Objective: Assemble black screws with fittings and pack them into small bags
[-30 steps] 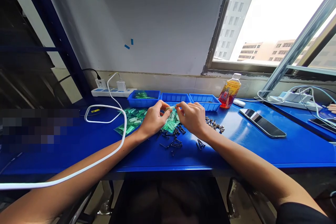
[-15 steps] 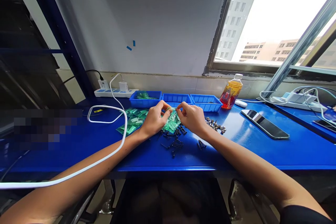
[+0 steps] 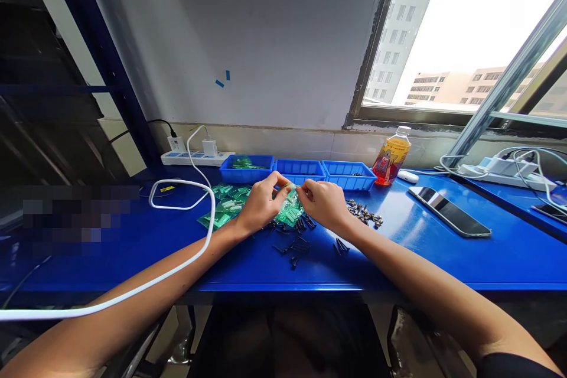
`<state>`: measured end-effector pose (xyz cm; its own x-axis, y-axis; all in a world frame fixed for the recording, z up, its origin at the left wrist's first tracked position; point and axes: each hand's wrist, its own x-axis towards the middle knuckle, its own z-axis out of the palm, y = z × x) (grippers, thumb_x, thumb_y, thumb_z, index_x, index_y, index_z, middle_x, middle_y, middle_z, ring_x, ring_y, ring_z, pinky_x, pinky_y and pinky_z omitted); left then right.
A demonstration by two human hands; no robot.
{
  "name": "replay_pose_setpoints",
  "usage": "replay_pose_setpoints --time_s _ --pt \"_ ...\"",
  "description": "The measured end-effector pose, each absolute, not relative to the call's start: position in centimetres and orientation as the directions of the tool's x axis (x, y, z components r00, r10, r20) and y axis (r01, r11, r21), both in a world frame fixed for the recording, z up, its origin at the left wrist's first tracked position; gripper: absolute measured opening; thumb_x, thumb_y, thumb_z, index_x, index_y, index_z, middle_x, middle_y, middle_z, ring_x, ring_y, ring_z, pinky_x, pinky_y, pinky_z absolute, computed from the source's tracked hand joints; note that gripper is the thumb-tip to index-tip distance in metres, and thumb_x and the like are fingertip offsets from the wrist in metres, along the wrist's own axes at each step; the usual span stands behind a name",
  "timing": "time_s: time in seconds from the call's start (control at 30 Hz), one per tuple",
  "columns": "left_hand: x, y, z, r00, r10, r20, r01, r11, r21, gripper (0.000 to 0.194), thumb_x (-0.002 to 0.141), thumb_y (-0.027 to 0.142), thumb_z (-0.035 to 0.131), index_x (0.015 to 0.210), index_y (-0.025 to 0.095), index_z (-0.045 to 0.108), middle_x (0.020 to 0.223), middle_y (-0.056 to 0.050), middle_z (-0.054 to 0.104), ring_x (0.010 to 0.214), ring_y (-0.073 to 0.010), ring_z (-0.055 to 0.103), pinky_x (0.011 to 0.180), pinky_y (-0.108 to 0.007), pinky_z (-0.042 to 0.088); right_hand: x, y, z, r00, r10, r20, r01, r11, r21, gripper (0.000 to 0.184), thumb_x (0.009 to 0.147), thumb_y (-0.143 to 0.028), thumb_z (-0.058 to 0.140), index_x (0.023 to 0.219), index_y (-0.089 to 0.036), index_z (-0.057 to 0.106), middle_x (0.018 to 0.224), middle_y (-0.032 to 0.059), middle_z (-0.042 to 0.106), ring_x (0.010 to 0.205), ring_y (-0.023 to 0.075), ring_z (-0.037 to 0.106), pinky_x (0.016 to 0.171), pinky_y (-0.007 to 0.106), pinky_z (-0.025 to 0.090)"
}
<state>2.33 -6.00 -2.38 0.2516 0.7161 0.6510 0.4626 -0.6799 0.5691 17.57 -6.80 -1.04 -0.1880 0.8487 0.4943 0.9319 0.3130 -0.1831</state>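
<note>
Above the middle of the desk, my left hand point(image 3: 264, 203) is closed in a pinch on the upper edge of a small green see-through plastic bag point(image 3: 290, 208). My right hand point(image 3: 326, 203) pinches the same edge from the other side, its fingertips close to the left ones and partly hidden. More green bags point(image 3: 228, 204) lie in a pile beside my left hand. Black screws point(image 3: 297, 243) are scattered below the hands, with several more black screws point(image 3: 341, 246) under my right wrist. Silver-coloured small hardware point(image 3: 365, 213) lies right of my right hand.
Along the wall stand three blue bins: the left bin point(image 3: 246, 175) holds green bags, beside a middle bin point(image 3: 299, 166) and a right bin point(image 3: 349, 175). A drink bottle point(image 3: 391, 156), a phone point(image 3: 449, 211) and a power strip point(image 3: 197, 158) are around. A white cable point(image 3: 211, 230) crosses before my left arm.
My fingertips have come slightly closer together at the bag's edge, and the right fingers have curled down. The whole view has shifted a little. Nothing has been let go.
</note>
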Motion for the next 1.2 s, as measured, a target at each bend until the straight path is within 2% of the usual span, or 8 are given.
replay_pose_setpoints --time_s 0.1,0.2,0.27,0.33,0.53,0.87,1.03,1.2 --pt "2.1 -5.8 -2.4 0.277 0.666 0.693 0.500 -0.716 0.487 0.009 0.083 0.022 0.051 0.086 0.018 0.058 0.087 -0.004 0.067 0.083 -0.0176 0.061 0.076 -0.031 0.049 17.6 -6.6 -1.1 -0.166 0.859 0.485 0.865 0.363 -0.347 0.026 0.082 -0.028 0.048 0.060 -0.017 0.058 0.057 0.0034 0.062 0.053 0.0142 0.052 0.053 0.026 0.024" --pt "1.9 -5.5 -2.5 0.322 0.591 0.740 0.530 -0.760 0.377 0.010 0.082 0.017 0.054 0.088 0.019 0.061 0.096 -0.004 0.067 0.095 -0.0196 0.059 0.087 -0.036 0.047 17.5 -6.4 -1.0 -0.188 0.910 0.370 0.600 0.405 -0.690 0.030 0.081 -0.030 0.045 0.056 -0.017 0.055 0.055 0.0014 0.060 0.050 0.0112 0.048 0.051 0.024 0.029" --pt "1.7 -5.4 -2.5 0.348 0.550 0.759 0.536 -0.781 0.320 0.012 0.081 0.015 0.055 0.087 0.020 0.064 0.100 -0.004 0.065 0.099 -0.0202 0.057 0.091 -0.038 0.046 17.3 -6.5 -0.9 -0.194 0.944 0.266 0.375 0.322 -0.870 0.032 0.081 -0.034 0.044 0.059 -0.016 0.057 0.055 0.0009 0.060 0.051 0.0107 0.048 0.052 0.023 0.033" --pt "1.5 -5.2 -2.5 0.369 0.529 0.764 0.542 -0.791 0.285 0.013 0.081 0.015 0.056 0.088 0.020 0.066 0.103 -0.005 0.063 0.102 -0.0207 0.055 0.093 -0.039 0.045 17.1 -6.6 -0.8 -0.143 0.972 0.184 0.211 0.211 -0.954 0.026 0.078 -0.033 0.047 0.061 -0.016 0.057 0.054 -0.0002 0.060 0.052 0.0104 0.051 0.052 0.023 0.036" --pt "0.9 -4.0 -2.9 0.393 0.537 0.747 0.523 -0.798 0.299 0.014 0.081 0.020 0.058 0.087 0.024 0.071 0.109 -0.005 0.058 0.105 -0.0216 0.052 0.089 -0.038 0.047 16.8 -6.7 -0.5 0.025 0.997 0.078 0.006 0.078 -0.997 0.012 0.071 -0.015 0.050 0.060 -0.017 0.052 0.055 -0.0018 0.060 0.055 0.0090 0.056 0.051 0.020 0.040" --pt "0.9 -4.8 -2.7 0.294 0.425 0.856 0.540 -0.813 0.218 0.021 0.087 0.024 0.050 0.087 0.026 0.071 0.091 -0.004 0.055 0.089 -0.0172 0.053 0.081 -0.033 0.047 16.5 -7.1 -0.6 -0.150 0.986 -0.072 -0.131 -0.092 -0.987 0.004 0.078 -0.020 0.052 0.080 -0.018 0.050 0.059 -0.0008 0.061 0.054 0.0098 0.058 0.053 0.021 0.044" --pt "1.3 -4.9 -3.0 0.406 0.445 0.798 0.458 -0.855 0.244 0.017 0.084 0.026 0.055 0.095 0.025 0.069 0.103 -0.006 0.053 0.098 -0.0191 0.052 0.086 -0.035 0.047 17.0 -6.7 -0.4 -0.016 0.992 0.123 -0.156 0.119 -0.981 0.027 0.062 -0.009 0.053 0.086 -0.020 0.048 0.060 -0.0067 0.053 0.057 0.0092 0.054 0.055 0.021 0.042" --pt "1.4 -4.5 -2.7 0.255 0.687 0.680 0.377 -0.718 0.585 0.064 0.074 0.036 0.063 0.131 0.021 0.040 0.128 -0.013 0.045 0.114 -0.0236 0.049 0.086 -0.036 0.048 17.3 -6.1 -0.8 0.036 0.901 0.433 0.068 0.430 -0.900 0.029 0.061 -0.015 0.047 0.090 -0.020 0.046 0.065 -0.0067 0.049 0.061 0.0095 0.050 0.055 0.022 0.038"
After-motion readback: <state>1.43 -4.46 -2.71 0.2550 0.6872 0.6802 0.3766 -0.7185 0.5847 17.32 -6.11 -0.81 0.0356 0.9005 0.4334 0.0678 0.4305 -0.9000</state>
